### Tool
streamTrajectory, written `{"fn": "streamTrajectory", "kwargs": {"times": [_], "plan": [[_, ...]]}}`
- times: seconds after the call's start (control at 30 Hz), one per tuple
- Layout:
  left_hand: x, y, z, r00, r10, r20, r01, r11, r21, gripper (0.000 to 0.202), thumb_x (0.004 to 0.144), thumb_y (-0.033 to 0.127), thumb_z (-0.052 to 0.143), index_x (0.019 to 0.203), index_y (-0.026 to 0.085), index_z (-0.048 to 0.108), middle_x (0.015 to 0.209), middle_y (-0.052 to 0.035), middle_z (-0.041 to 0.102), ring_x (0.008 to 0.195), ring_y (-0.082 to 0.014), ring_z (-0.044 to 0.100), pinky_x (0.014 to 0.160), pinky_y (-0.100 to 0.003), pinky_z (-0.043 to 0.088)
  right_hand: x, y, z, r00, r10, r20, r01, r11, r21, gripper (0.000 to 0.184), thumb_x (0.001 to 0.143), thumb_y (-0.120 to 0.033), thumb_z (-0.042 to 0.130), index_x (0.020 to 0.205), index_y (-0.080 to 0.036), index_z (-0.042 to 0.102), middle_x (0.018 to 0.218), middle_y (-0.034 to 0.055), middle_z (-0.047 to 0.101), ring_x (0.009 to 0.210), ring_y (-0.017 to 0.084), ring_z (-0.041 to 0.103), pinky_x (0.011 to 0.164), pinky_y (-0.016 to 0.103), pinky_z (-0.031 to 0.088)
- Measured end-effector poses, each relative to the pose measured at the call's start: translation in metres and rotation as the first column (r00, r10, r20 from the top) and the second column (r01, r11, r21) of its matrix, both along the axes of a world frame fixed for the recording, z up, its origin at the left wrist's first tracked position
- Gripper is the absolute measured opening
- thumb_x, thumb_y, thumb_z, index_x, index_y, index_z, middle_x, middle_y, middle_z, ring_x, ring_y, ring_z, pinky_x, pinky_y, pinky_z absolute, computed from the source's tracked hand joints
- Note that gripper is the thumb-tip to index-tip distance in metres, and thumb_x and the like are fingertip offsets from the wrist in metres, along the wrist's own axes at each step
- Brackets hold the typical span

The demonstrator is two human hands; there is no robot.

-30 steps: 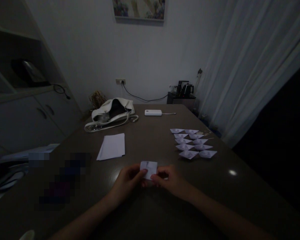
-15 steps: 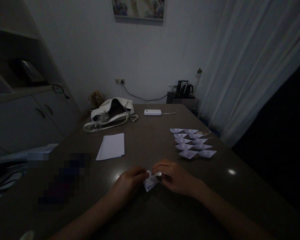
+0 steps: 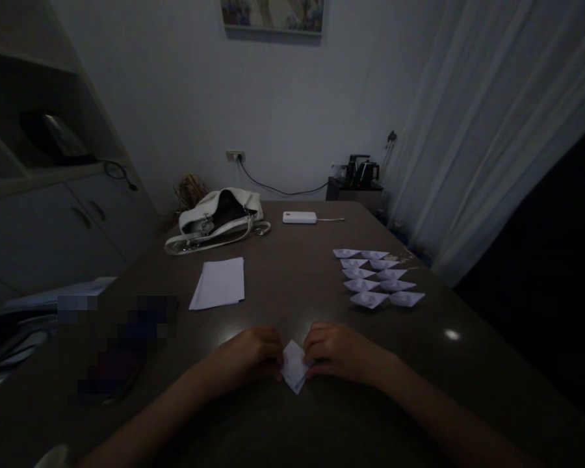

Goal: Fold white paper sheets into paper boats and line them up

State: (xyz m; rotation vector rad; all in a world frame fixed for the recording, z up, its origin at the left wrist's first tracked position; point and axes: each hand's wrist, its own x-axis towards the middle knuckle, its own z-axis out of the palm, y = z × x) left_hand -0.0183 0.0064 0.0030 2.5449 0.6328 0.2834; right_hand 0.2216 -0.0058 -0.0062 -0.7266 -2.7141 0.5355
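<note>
Smooth matt folded paper (image 3: 294,369), glossy tabletop (image 3: 283,279), sheer cloth curtain (image 3: 448,143)

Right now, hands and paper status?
Left hand, right hand pinching opposite sides of folded paper. Shape: diamond. Paper boats beyond right hand, out of the way.

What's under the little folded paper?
Dark tabletop shows around the folded paper, but whatever is directly beneath is covered. The left hand and right hand also hide its side corners.
</note>
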Motion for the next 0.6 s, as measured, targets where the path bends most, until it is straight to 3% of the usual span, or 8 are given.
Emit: {"fn": "streamTrajectory", "kwargs": {"times": [0.2,0.37,0.5,0.6], "plan": [[-0.001,-0.002,-0.004,0.998,0.050,-0.035,-0.051,0.998,-0.026,0.007,0.083,0.024,0.066,0.081,0.017,0.069,0.089,-0.0052,0.063,0.082,-0.0172,0.059,0.068,-0.024,0.043,0.000,-0.002,-0.003,0.996,-0.003,0.089,-0.005,0.996,0.086,0.022,0.090,-0.034,0.056,0.090,-0.017,0.069,0.085,0.0048,0.069,0.087,0.018,0.057,0.079,0.028,0.042],[-0.003,-0.002,-0.002,0.995,0.081,-0.058,-0.085,0.993,-0.082,0.009,0.086,0.023,0.062,0.083,0.018,0.069,0.086,-0.0044,0.065,0.080,-0.0161,0.060,0.069,-0.023,0.043,-0.003,-0.007,0.000,0.994,-0.038,0.104,0.026,0.993,0.112,0.020,0.092,-0.025,0.050,0.087,-0.015,0.067,0.084,0.0058,0.067,0.084,0.017,0.056,0.077,0.028,0.042],[-0.003,-0.002,-0.002,0.970,0.216,-0.110,-0.230,0.963,-0.142,0.013,0.086,0.025,0.060,0.083,0.017,0.069,0.082,-0.0041,0.067,0.075,-0.0159,0.061,0.065,-0.023,0.042,-0.008,-0.010,-0.002,0.978,-0.200,0.063,0.200,0.980,0.011,0.015,0.089,-0.020,0.053,0.083,-0.015,0.066,0.081,0.0049,0.066,0.079,0.016,0.057,0.074,0.025,0.041],[-0.001,-0.003,-0.006,0.926,0.354,-0.129,-0.373,0.909,-0.187,0.015,0.084,0.028,0.059,0.083,0.016,0.068,0.081,-0.0039,0.067,0.074,-0.0167,0.061,0.063,-0.024,0.042,-0.013,-0.012,-0.005,0.927,-0.370,0.062,0.374,0.925,-0.071,0.013,0.087,-0.020,0.055,0.082,-0.015,0.066,0.078,0.0042,0.066,0.074,0.015,0.058,0.067,0.025,0.040]]}}
